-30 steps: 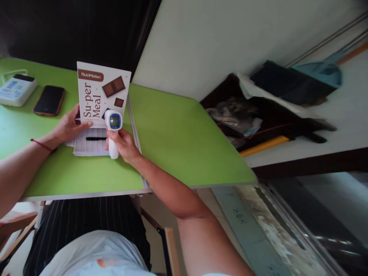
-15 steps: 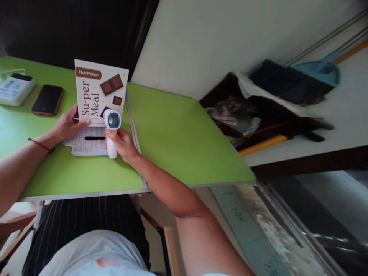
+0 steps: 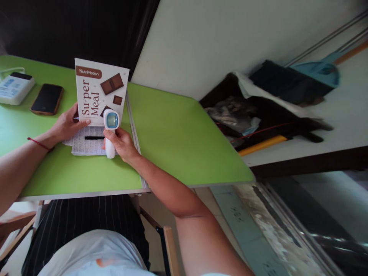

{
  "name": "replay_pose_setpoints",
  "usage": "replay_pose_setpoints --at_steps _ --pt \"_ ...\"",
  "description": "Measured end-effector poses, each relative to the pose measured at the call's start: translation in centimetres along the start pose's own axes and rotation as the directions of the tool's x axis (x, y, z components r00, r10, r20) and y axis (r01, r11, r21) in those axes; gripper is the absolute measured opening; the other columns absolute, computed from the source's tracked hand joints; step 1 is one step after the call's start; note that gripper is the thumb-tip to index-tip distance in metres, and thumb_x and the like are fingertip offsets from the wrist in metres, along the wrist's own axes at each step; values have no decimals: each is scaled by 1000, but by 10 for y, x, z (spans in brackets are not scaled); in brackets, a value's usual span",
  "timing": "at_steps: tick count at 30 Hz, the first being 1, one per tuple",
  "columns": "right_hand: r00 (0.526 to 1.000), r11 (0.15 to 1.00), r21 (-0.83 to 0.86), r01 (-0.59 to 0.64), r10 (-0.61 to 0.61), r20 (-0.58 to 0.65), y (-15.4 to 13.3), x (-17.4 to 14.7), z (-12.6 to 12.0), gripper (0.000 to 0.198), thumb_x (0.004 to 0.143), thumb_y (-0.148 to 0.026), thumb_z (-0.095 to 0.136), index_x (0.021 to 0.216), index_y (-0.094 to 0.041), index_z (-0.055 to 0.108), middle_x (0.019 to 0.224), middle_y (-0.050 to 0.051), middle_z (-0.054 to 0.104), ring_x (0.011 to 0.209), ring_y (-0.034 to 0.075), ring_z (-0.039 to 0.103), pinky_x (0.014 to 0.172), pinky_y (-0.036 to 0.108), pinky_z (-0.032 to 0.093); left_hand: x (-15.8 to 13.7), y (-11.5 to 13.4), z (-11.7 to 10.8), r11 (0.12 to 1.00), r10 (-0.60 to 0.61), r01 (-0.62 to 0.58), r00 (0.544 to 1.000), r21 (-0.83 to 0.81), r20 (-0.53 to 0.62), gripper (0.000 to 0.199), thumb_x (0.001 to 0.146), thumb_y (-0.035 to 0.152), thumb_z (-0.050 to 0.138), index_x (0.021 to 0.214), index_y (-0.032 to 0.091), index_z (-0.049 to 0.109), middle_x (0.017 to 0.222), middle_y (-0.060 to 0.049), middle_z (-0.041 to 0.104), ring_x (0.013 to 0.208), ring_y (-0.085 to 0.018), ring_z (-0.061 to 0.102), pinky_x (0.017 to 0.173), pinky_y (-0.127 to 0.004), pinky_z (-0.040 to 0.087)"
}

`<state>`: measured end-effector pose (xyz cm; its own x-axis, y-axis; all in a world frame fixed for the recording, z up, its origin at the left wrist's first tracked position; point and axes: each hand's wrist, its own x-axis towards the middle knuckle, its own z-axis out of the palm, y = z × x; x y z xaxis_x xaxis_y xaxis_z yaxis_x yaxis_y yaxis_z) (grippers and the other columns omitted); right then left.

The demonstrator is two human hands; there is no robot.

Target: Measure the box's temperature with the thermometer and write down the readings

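My left hand (image 3: 69, 124) grips the lower left edge of a white box (image 3: 110, 105) with brown chocolate pictures and the words "NutriMotion Su-per Meal". The thumb lies on its front; the other fingers are hidden behind it. My right hand (image 3: 122, 143) is closed round the handle of a white infrared thermometer (image 3: 110, 147), whose small screen is lit and faces me. The thermometer covers the box's lower right part. Below the box lie printed sheets (image 3: 86, 148) with a black pen (image 3: 94, 137) on them.
On the green table (image 3: 178, 145) at left lie a phone (image 3: 47, 99) and a white device (image 3: 15, 90) with a cable. A black panel and a pale wall stand behind. Right of the table are a blue dustpan (image 3: 319, 73) and a yellow bar (image 3: 263, 145).
The thermometer's screen has turned from dark to bright light blue. My right hand has tilted the thermometer slightly to the left. My left hand and the box stay in place.
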<state>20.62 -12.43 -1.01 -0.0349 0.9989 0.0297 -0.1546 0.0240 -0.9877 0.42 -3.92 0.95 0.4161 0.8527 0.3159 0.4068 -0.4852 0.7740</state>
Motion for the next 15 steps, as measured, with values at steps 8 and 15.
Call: replay_pose_setpoints --at_steps 8,15 --pt "1000 1000 5 -6 6 27 -2 -1 0 60 61 -72 80 82 -21 56 69 -6 58 56 10 59 54 26 60 0 10 -1 998 -62 62 998 6 9 86 69 84 65 122 16 55 123 -7 68 104 -27 66 92 -38 59" --pt "1000 1000 13 -17 17 26 -1 0 0 61 59 -71 81 83 -21 56 70 -5 58 57 10 57 56 27 61 0 11 0 998 -57 57 998 -12 6 84 68 84 66 119 18 55 122 -8 69 105 -29 66 90 -39 59"
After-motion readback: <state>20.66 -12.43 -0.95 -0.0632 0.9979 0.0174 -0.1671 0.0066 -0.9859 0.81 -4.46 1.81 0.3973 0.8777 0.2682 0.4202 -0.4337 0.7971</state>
